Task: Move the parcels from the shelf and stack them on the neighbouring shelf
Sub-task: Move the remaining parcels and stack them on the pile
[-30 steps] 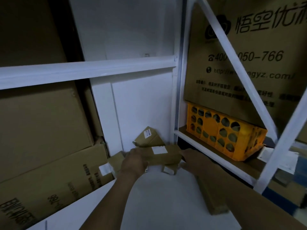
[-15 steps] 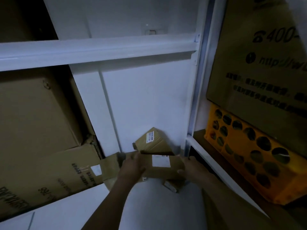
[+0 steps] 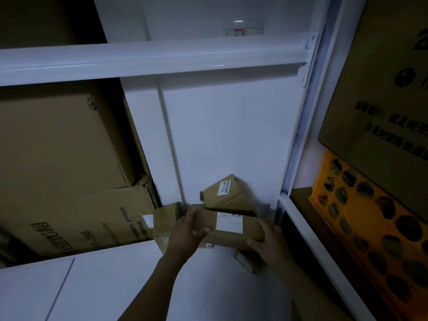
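My left hand (image 3: 185,231) and right hand (image 3: 267,242) clasp the flat brown cardboard parcel with a white label (image 3: 231,224) by its two short ends, fingers curled round its edges. It lies at the far right of the white shelf board (image 3: 139,286), just in front of a tilted brown box (image 3: 228,193) leaning on the back wall. Whether it rests or is raised, I cannot tell. I judge it light and stiff, with smooth faces that may slip, so a grip at both ends near the corners suits it.

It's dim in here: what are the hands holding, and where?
One flat cardboard parcel: left hand grips its left end, right hand its right end.
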